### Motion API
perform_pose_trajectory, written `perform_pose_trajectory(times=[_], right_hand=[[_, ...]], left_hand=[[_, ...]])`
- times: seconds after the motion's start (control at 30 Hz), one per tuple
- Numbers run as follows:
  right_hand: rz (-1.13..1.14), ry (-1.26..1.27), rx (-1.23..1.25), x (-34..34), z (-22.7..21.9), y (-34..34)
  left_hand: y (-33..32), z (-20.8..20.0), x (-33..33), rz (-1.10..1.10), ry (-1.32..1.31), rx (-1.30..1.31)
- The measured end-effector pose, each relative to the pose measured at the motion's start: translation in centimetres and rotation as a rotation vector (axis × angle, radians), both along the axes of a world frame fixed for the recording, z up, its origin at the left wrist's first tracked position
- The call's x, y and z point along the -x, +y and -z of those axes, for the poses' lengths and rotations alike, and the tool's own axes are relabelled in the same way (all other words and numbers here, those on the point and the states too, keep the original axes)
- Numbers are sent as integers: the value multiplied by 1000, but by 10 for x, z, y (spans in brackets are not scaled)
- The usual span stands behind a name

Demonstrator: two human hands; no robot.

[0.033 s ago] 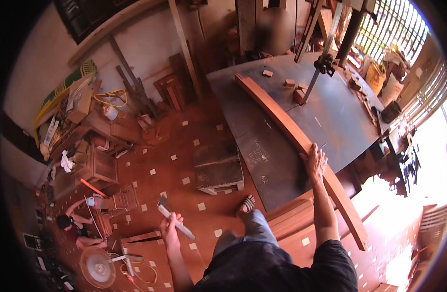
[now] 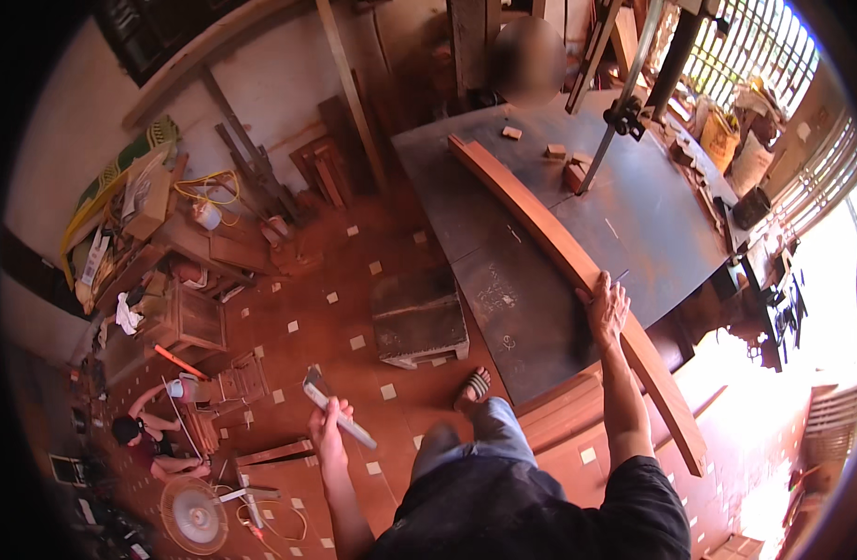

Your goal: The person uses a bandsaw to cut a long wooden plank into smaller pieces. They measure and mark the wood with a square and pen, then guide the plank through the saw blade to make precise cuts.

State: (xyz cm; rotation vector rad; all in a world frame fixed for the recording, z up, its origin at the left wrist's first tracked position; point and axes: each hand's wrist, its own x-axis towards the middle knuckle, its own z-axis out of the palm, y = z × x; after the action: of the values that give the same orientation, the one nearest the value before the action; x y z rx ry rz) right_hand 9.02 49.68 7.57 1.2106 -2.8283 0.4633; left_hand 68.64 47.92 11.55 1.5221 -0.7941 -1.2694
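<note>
My right hand (image 2: 607,313) is wrapped over a long, slightly curved reddish wooden beam (image 2: 540,219). A thin dark pencil-like stick (image 2: 620,276) pokes out by its fingers. Most of the beam lies across the dark machine table (image 2: 503,280), and its near end sticks out past the table's edge, to the right of my forearm. Off to the left, over the tiled floor, my left hand (image 2: 329,431) is closed around a flat grey metal tool (image 2: 354,429) with a broader upper end; its exact kind is unclear.
A bandsaw's upright guide post (image 2: 607,149) stands over the table, with small wood offcuts (image 2: 555,150) around it. Beyond the table is a person (image 2: 526,65). A dark low block (image 2: 419,317) sits left of the table. At lower left, another person (image 2: 153,439) crouches near a fan (image 2: 195,515).
The view has shifted slightly. Both hands keep their hold, and the beam stays on the table.
</note>
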Motion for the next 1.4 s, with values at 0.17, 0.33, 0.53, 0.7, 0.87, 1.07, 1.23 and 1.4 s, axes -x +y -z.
perform_pose_trajectory(times=[0.17,0.33,0.53,0.7,0.87,1.07,1.23,1.4], right_hand=[[-79,-26,-42,27,8,6],[-141,-445,213,5,-50,5],[-41,-189,12,33,-30,1],[-18,-74,-1,19,-18,3],[-91,93,167,-3,-11,-12],[-225,-187,361,-55,-61,-98],[-469,-278,471,-84,-101,-222],[-393,-151,440,-87,-86,-310]], left_hand=[[-125,-4,61,163,-17,-18],[-216,-39,107,295,-40,22],[-279,-84,164,430,-34,86],[-292,-96,200,450,18,40],[-309,-86,258,560,121,-7],[-349,-60,327,747,8,251],[-381,-43,370,839,189,437],[-430,-7,402,1075,552,256]])
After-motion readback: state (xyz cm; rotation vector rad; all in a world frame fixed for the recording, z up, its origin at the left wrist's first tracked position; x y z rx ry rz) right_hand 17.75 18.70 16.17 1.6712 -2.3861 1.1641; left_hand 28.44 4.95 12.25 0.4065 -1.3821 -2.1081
